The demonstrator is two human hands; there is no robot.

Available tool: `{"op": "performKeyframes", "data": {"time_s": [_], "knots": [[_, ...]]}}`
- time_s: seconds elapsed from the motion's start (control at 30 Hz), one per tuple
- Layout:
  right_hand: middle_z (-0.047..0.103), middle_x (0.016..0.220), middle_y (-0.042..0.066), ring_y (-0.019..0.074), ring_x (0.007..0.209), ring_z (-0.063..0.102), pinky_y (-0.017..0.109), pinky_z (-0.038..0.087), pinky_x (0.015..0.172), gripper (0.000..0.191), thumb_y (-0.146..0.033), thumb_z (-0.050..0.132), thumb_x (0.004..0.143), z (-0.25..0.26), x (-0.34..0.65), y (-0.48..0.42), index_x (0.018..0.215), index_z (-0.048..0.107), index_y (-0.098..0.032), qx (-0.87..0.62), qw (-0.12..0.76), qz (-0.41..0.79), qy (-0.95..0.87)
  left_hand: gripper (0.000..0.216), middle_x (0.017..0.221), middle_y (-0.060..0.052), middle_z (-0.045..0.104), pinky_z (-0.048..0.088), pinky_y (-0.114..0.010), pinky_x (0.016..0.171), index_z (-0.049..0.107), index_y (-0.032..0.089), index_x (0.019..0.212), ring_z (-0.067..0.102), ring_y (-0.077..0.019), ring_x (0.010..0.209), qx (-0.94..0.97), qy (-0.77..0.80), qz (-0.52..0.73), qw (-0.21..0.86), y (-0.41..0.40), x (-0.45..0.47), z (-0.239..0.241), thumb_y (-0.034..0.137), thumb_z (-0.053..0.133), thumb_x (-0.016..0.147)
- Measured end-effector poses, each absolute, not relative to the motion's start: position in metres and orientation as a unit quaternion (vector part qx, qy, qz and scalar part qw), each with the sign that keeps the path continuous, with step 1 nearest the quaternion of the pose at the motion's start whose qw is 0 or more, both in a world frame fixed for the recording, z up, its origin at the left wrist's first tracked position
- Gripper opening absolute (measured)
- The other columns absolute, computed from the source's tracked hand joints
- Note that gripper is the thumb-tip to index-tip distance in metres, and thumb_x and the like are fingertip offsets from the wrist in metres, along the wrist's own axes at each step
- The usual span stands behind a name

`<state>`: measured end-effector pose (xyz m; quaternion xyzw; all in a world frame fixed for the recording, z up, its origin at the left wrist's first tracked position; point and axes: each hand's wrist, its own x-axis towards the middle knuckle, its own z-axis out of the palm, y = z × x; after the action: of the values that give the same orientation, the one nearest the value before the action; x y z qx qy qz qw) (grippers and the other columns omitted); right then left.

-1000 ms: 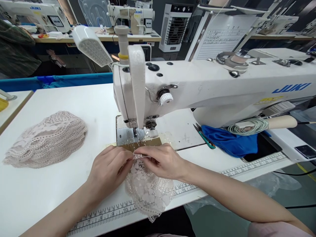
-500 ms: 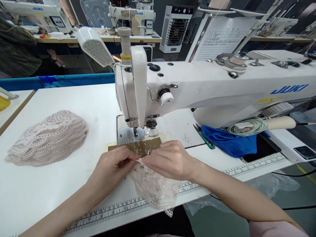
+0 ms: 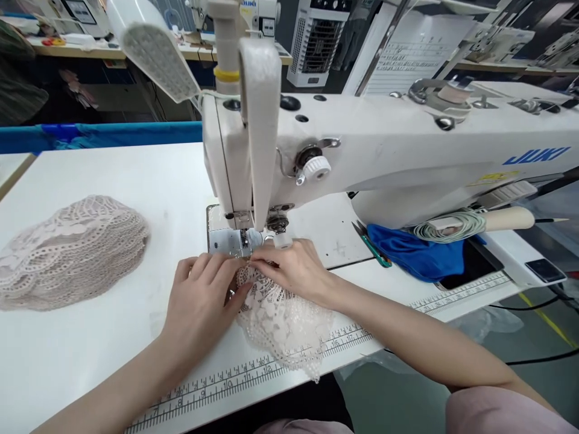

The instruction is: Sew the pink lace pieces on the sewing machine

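A pale pink lace piece (image 3: 280, 322) lies on the white table in front of the white sewing machine (image 3: 384, 157), and its lower edge hangs over the table's front. My left hand (image 3: 201, 298) pinches the lace's top edge from the left. From the right, my right hand (image 3: 294, 268) pinches the same edge. Both hands hold that edge right at the presser foot (image 3: 244, 238) on the metal needle plate (image 3: 221, 238). The fingertips of both hands nearly touch there.
A pile of the same pink lace pieces (image 3: 67, 250) rests at the left of the table (image 3: 90, 361). Blue cloth (image 3: 416, 253), green-handled snips (image 3: 373, 247) and a corded tool (image 3: 470, 223) lie under the machine arm. A lamp head (image 3: 154, 51) hangs above left. A ruler strip (image 3: 217, 386) runs along the table's front.
Both hands have pushed the lace's top edge forward, from the brown guide plate up to the presser foot. The camera has moved closer and lower.
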<state>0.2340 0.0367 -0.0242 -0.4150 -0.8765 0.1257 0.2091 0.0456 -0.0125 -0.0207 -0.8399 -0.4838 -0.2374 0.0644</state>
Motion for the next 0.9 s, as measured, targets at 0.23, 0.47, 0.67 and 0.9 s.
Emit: {"op": "performKeyframes", "data": {"time_s": [0.23, 0.47, 0.67, 0.9], "knots": [[0.071, 0.096, 0.002, 0.0161, 0.086, 0.061, 0.030, 0.043, 0.074, 0.019, -0.032, 0.057, 0.094, -0.027, 0.238, 0.045, 0.093, 0.073, -0.021, -0.415, 0.225, 0.094, -0.876, 0.027, 0.110, -0.001, 0.073, 0.037, -0.040, 0.083, 0.065, 0.017, 0.110, 0.063, -0.0226, 0.100, -0.882, -0.376, -0.218, 0.182, -0.019, 0.043, -0.019, 0.007, 0.060, 0.086], [0.064, 0.122, 0.006, 0.0216, 0.120, 0.052, 0.043, 0.040, 0.101, 0.032, -0.037, 0.048, 0.097, -0.027, 0.242, 0.040, 0.121, 0.062, -0.021, -0.383, 0.220, 0.121, -0.889, 0.018, 0.110, -0.003, 0.073, 0.037, -0.040, 0.082, 0.068, 0.016, 0.104, 0.065, -0.0236, 0.103, -0.887, -0.375, -0.220, 0.157, -0.017, 0.044, -0.018, 0.012, 0.059, 0.088], [0.064, 0.116, 0.010, 0.0239, 0.123, 0.050, 0.051, 0.034, 0.110, 0.036, -0.035, 0.041, 0.100, -0.027, 0.239, 0.034, 0.121, 0.060, -0.013, -0.390, 0.182, 0.092, -0.898, 0.020, 0.111, -0.003, 0.072, 0.037, -0.042, 0.084, 0.068, 0.017, 0.106, 0.065, -0.0245, 0.104, -0.884, -0.386, -0.224, 0.138, -0.018, 0.046, -0.017, 0.013, 0.060, 0.087], [0.059, 0.126, 0.016, 0.0283, 0.127, 0.046, 0.049, 0.029, 0.116, 0.037, -0.028, 0.043, 0.097, -0.027, 0.248, 0.043, 0.123, 0.057, -0.006, -0.431, 0.190, -0.009, -0.882, 0.028, 0.116, -0.001, 0.070, 0.037, -0.041, 0.084, 0.062, 0.016, 0.117, 0.064, -0.0234, 0.105, -0.877, -0.403, -0.224, 0.133, -0.016, 0.046, -0.019, 0.014, 0.057, 0.090]]}}
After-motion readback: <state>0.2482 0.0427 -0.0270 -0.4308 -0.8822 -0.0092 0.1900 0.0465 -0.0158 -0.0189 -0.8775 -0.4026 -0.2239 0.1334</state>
